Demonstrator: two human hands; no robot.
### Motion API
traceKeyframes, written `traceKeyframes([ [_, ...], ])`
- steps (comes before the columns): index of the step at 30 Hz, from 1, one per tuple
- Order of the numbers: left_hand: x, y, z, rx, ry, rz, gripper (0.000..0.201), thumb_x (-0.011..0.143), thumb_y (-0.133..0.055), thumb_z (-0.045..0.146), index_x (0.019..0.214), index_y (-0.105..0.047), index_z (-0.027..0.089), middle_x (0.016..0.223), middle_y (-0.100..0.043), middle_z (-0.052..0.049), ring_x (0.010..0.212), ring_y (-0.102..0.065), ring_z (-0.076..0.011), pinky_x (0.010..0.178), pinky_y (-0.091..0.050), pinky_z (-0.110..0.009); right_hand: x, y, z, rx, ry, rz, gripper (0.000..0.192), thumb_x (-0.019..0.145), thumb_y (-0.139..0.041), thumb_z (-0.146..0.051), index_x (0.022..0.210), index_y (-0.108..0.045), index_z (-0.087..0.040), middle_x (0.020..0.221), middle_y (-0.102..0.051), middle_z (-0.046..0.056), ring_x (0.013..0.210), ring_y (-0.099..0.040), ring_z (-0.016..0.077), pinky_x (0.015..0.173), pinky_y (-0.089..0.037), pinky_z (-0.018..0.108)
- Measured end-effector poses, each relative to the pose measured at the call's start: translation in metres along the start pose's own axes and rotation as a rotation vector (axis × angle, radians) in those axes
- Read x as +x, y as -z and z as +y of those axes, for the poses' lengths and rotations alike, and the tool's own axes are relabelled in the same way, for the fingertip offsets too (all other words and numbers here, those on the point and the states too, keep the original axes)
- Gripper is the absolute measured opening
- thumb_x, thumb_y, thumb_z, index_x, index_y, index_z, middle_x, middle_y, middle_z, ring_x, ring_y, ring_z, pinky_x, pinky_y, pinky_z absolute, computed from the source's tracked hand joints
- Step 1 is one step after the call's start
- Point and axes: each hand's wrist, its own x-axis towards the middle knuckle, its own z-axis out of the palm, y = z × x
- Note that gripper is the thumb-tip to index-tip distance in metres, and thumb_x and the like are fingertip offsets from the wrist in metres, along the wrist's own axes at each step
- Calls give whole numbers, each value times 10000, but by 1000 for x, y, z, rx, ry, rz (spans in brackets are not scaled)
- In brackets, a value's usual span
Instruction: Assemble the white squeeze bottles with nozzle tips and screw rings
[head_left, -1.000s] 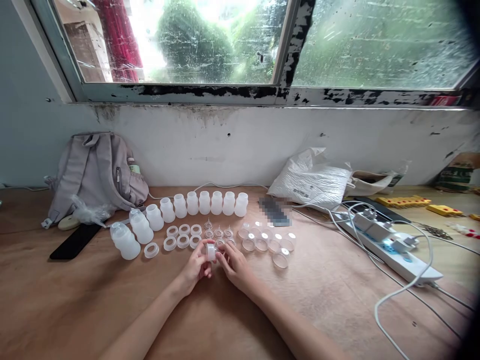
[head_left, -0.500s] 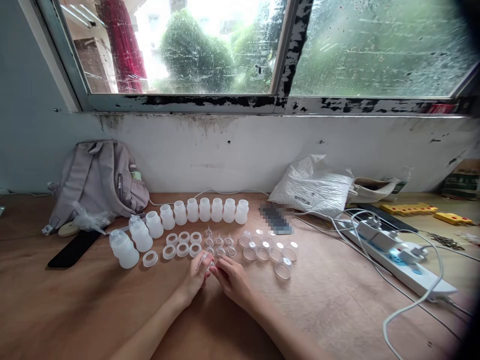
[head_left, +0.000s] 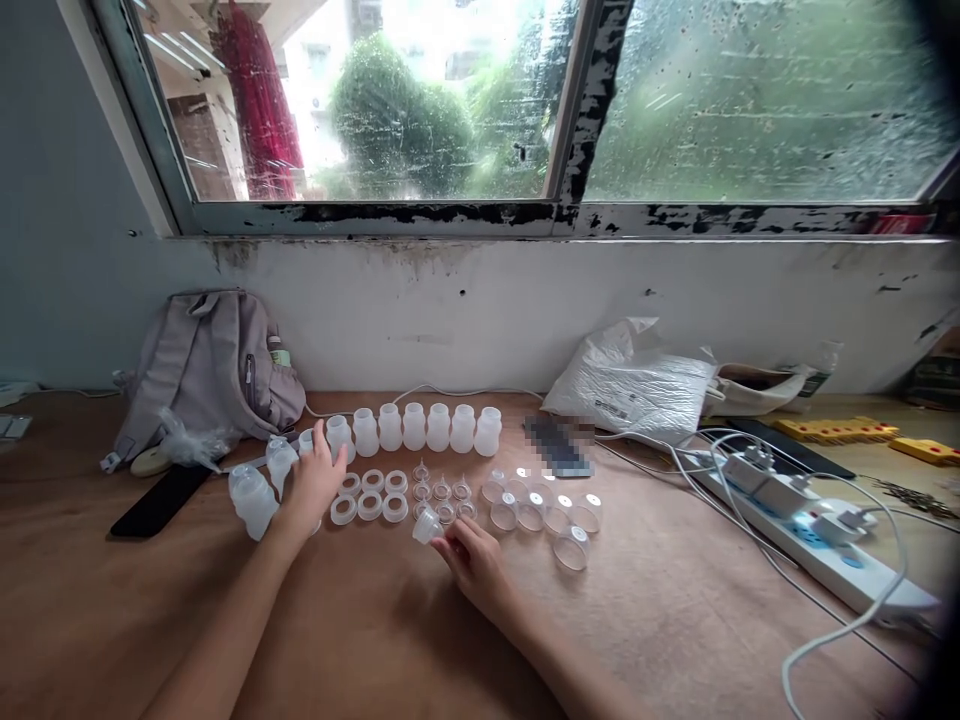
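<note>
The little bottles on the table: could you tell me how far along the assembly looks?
Early. The parts are laid out in rows. The right hand holds one joined collar and teat; the left hand reaches a bottle. The other bottles, rings, teats and caps remain separate.
</note>
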Motion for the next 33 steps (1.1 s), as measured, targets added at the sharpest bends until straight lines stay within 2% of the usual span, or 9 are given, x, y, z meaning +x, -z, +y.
traceKeyframes([
  [5,23,-8,-19,231,33,40,348,843,-319,266,1050,-492,46,704,-630,-183,663,-615,-293,567,-407,-330,-1,0,-4,-18,33,-30,242,862,-412,-313,648,-412,-200,641,-440,-6,525,-391,103,500,-313,221],
  [11,12,-14,-20,219,20,136,285,850,-322,274,940,-551,130,630,-604,-92,610,-593,-229,505,-361,-257,1,4,-5,-32,48,22,254,857,-423,-315,635,-420,-192,630,-438,-8,512,-381,94,480,-310,211],
  [14,-4,-1,-10,161,-97,299,248,837,-367,301,897,-572,174,620,-565,-42,572,-558,-183,478,-333,-235,1,5,-6,-19,56,59,236,856,-429,-305,650,-441,-191,634,-447,-7,515,-388,92,483,-321,206],
  [17,-25,15,7,-16,-263,538,194,796,-459,319,838,-602,194,808,-534,-54,697,-542,-170,533,-385,-235,1,5,-5,15,49,94,214,858,-425,-293,673,-459,-191,644,-455,-3,525,-399,93,496,-338,205],
  [19,-38,19,20,-217,-404,619,150,763,-514,297,807,-609,190,895,-486,-62,814,-525,-178,630,-434,-255,2,5,-4,30,28,121,199,860,-420,-286,691,-468,-191,649,-464,2,536,-408,99,507,-347,209],
  [21,-49,15,31,-413,-528,592,113,760,-518,255,798,-592,178,968,-449,-69,909,-505,-186,724,-453,-283,2,6,-3,45,7,150,182,862,-412,-275,715,-480,-192,651,-482,9,549,-426,107,515,-356,214],
  [24,-66,-4,41,-570,-612,420,99,792,-465,202,836,-550,178,1038,-437,-71,978,-492,-183,811,-447,-313,5,10,-3,74,-15,188,170,867,-391,-262,761,-506,-198,665,-523,23,576,-465,121,524,-374,223],
  [30,-89,-48,38,-702,-610,118,119,838,-393,185,897,-495,207,1130,-439,-70,1126,-408,-206,930,-367,-379,10,17,-5,119,-46,254,178,865,-378,-256,817,-541,-203,720,-580,43,632,-528,144,568,-415,247],
  [33,-92,-60,35,-882,-509,-28,210,830,-439,229,1039,-417,223,1149,-451,-81,1093,-449,-201,906,-386,-376,9,17,-6,129,-53,251,165,860,-389,-252,840,-544,-202,732,-586,42,636,-536,142,575,-423,247],
])
